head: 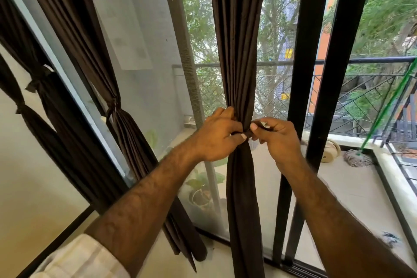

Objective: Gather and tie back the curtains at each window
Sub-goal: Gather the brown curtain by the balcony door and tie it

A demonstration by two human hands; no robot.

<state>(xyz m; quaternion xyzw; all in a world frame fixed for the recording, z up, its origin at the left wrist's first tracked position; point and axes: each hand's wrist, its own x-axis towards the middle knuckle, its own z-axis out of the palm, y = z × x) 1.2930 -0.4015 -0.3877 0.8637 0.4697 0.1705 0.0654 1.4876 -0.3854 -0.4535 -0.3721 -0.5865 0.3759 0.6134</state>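
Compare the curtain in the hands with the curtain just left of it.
The middle curtain is not yet tied: the left hand grips its bunched waist and the right hand pinches the tie-back strip. The left curtain is already cinched by its tie, with no hand on it. The middle one hangs straight; the left one slants. Both are dark brown and pleated.

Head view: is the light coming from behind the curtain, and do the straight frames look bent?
Head view: yes, daylight comes from outside, so the gathered curtain reads as a dark shape; hands stay well lit and sharp; the wide lens tilts and bows the black window frame near the edges.
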